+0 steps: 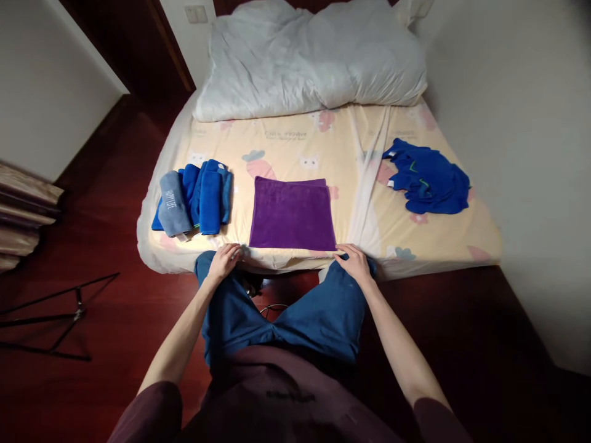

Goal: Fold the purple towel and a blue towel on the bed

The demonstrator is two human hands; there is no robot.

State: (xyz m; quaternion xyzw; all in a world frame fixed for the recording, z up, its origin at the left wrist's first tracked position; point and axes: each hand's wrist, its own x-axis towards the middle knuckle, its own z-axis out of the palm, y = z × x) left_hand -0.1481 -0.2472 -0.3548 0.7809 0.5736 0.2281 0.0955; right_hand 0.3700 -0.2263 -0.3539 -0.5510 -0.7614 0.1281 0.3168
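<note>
Purple towel [292,213] lies folded flat at the mattress [351,147] near edge, and your left hand [224,260] and right hand [354,261] rest at its near corners, fingers relaxed, pinching nothing; rolled blue towels [194,198] sit left.

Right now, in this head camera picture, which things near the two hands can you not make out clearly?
- Head view: the print on the grey towel is too small to read.
- How many blue towels are in the stack; they overlap each other.
- The crumpled blue pile hides its own count and shape.
- Whether the left hand and right hand pinch the purple towel corners; the fingertips are too small to tell.
</note>
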